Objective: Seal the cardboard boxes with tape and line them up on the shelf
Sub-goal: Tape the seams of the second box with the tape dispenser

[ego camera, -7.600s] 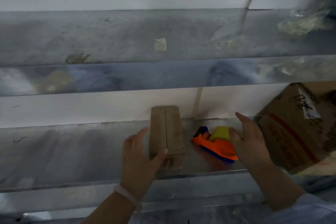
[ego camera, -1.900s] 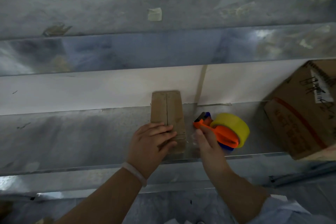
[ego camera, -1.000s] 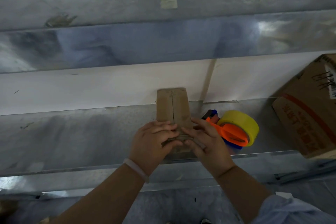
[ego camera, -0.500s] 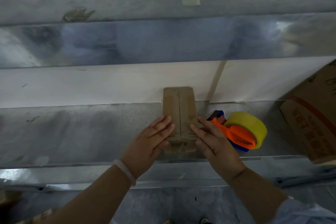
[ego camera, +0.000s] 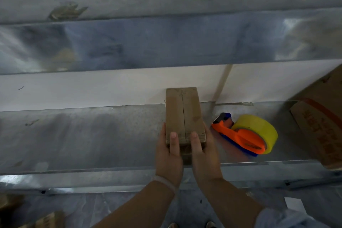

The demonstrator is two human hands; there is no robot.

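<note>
A small narrow cardboard box [ego camera: 183,113] lies lengthwise on the metal shelf [ego camera: 92,135], its top seam running away from me under clear tape. My left hand [ego camera: 169,155] grips its near left corner, thumb on top and fingers down the left side. My right hand [ego camera: 202,153] grips the near right corner the same way, thumb on top. An orange tape dispenser with a yellow roll [ego camera: 248,135] lies on the shelf just right of the box, apart from both hands.
A large printed cardboard box [ego camera: 322,126] stands tilted at the right end of the shelf. A second metal shelf [ego camera: 166,39] runs above, with tape scraps on the wall behind. Below the shelf edge is the floor, with cardboard [ego camera: 46,220] at the lower left.
Both hands slid from flat on the box's top near end to its near corners and now clasp it from both sides. The box and dispenser lie where they were.
</note>
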